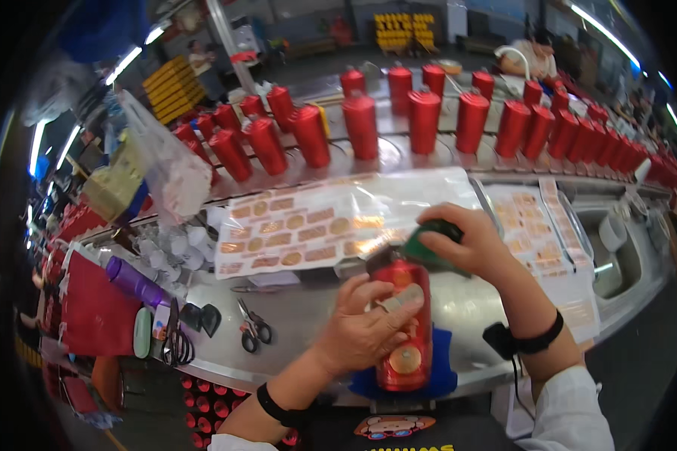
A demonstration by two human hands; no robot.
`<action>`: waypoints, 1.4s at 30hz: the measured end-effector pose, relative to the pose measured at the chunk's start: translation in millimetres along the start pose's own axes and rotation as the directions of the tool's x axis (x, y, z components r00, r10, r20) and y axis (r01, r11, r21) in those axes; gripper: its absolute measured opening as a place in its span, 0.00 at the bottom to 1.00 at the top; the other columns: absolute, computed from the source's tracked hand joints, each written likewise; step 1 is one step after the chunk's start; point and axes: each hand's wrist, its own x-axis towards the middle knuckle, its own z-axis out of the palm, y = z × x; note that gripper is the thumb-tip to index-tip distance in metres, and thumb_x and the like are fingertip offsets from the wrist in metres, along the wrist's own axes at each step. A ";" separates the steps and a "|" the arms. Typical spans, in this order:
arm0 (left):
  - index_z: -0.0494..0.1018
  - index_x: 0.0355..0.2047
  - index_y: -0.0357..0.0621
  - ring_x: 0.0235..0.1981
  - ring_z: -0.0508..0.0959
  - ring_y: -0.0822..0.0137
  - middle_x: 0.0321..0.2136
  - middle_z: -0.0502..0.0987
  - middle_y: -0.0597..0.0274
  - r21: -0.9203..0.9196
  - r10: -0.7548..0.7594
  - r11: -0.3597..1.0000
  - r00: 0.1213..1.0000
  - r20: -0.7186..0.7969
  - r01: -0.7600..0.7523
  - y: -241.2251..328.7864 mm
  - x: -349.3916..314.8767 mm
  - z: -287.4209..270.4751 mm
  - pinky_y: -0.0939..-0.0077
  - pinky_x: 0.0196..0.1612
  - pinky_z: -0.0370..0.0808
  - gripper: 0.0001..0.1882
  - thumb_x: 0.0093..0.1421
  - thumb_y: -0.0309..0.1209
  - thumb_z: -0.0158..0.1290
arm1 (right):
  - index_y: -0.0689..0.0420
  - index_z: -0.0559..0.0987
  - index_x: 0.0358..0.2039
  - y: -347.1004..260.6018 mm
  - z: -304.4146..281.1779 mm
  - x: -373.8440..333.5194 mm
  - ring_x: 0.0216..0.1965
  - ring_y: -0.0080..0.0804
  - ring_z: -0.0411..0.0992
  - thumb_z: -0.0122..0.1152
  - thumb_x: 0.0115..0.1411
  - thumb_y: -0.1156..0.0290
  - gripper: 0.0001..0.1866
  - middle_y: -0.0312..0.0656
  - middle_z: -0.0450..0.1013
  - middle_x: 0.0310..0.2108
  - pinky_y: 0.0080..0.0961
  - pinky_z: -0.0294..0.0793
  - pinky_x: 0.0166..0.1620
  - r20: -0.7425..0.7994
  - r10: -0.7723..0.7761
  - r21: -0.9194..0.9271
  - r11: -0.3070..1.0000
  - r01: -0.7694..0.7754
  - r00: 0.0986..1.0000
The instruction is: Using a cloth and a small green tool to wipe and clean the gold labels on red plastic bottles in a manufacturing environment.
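Note:
A red metallic bottle [406, 367] lies in front of me on a blue pad [441, 361], its neck pointing away from me. A round gold sticker shows on its near end. Across the bottle's middle my left hand [368, 323] is curled, gripping it; a beige wrap or strip covers one fingertip. My right hand [459, 237] is closed around a smooth dark green piece [431, 244], whose exact kind I cannot make out. It is held just beyond the bottle's neck, over the near edge of a sticker sheet [293, 225] with gold and orange labels.
Rows of upright red bottles [361, 128] stand on a conveyor behind the bench. At left lie scissors [253, 325], a purple bottle [133, 279] and a red cloth [101, 308]. A second sticker sheet [523, 225] and a sink [628, 263] are at right. Another person [534, 60] works beyond.

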 end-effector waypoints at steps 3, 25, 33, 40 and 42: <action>0.75 0.53 0.49 0.50 0.69 0.57 0.45 0.77 0.60 -0.030 -0.074 0.997 0.997 0.004 0.074 -9.3 -1.0 -0.3 0.55 0.58 0.62 0.21 0.61 0.40 0.52 | 0.61 0.76 0.41 -13.4 -8.3 -6.7 0.29 0.27 0.75 0.64 0.53 0.67 0.17 0.43 0.76 0.28 0.24 0.74 0.35 0.094 0.202 0.015 0.979 -0.204 0.975; 0.58 0.60 0.26 0.59 0.63 0.40 0.56 0.65 0.37 -0.219 -0.488 0.867 0.851 -0.195 0.447 27.5 -35.0 19.2 0.55 0.60 0.59 0.36 0.65 0.48 0.47 | 0.62 0.76 0.34 -20.0 21.2 8.9 0.30 0.41 0.76 0.63 0.55 0.69 0.11 0.51 0.76 0.28 0.32 0.74 0.33 0.230 -0.049 0.013 0.999 0.047 0.972; 0.58 0.59 0.25 0.59 0.62 0.42 0.53 0.69 0.37 -0.209 -0.398 0.907 0.908 -0.130 0.367 26.6 -37.7 19.7 0.54 0.60 0.59 0.38 0.65 0.51 0.45 | 0.62 0.76 0.37 -13.8 28.8 -7.3 0.29 0.29 0.75 0.64 0.56 0.68 0.13 0.45 0.76 0.27 0.27 0.73 0.34 0.127 0.083 -0.039 0.996 -0.079 0.988; 0.60 0.61 0.33 0.58 0.62 0.42 0.54 0.67 0.38 -0.207 -0.344 0.926 0.932 -0.116 0.316 11.6 -32.7 13.1 0.55 0.60 0.59 0.38 0.64 0.55 0.44 | 0.63 0.76 0.39 14.8 36.8 -19.1 0.32 0.22 0.72 0.63 0.59 0.64 0.15 0.39 0.75 0.31 0.22 0.72 0.36 0.019 0.342 0.219 0.915 -0.338 0.940; 0.61 0.61 0.36 0.59 0.62 0.43 0.54 0.67 0.40 -0.214 -0.303 0.937 0.948 -0.097 0.277 -0.5 -20.6 6.2 0.55 0.61 0.58 0.38 0.64 0.56 0.43 | 0.63 0.76 0.39 13.2 34.9 -25.2 0.32 0.19 0.71 0.63 0.60 0.63 0.15 0.36 0.74 0.31 0.20 0.72 0.35 0.034 0.405 0.315 0.863 -0.394 0.914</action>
